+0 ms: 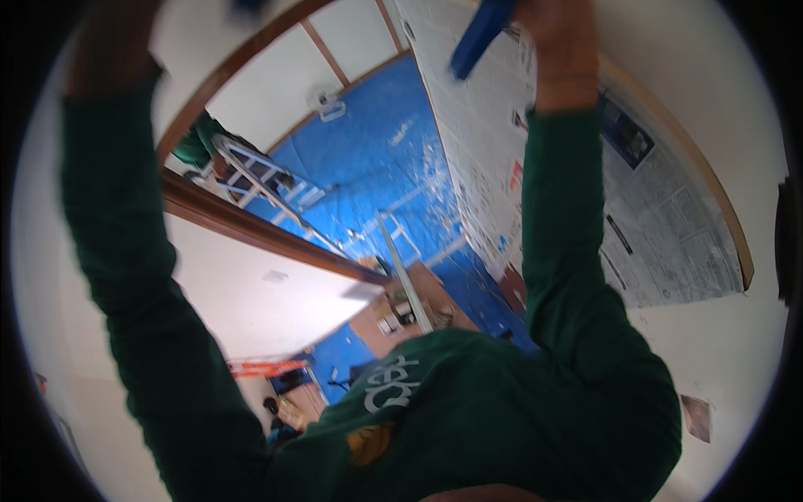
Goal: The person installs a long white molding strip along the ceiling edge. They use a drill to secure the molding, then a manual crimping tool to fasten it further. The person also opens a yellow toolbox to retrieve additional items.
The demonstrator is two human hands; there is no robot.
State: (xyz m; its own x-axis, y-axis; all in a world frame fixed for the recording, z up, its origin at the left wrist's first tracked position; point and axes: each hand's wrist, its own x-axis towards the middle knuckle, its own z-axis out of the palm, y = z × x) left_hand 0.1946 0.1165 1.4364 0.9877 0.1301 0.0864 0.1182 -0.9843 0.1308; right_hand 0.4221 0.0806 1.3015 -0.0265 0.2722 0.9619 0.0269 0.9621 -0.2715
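Observation:
Both my arms, in green sleeves, are raised toward the top of the view. My right hand (566,33) is closed on a long, flat blue tool (483,38), which slants down to the left; its exact kind is blurred. At the upper left, my left hand (117,42) is dark and smeared, with its fingers hidden past the edge. A small blurred blue piece (247,7) shows at the top edge between the hands, and I cannot make out what it belongs to.
Newspaper sheets (669,226) cover a surface along the right. Far below, blue sheeting (360,142) with white flakes covers the floor. A person in a green sleeve (196,146) is beside a metal stepladder (276,188). A long metal strip (406,280) crosses brown board (368,322). An orange ladder (268,368) lies lower left.

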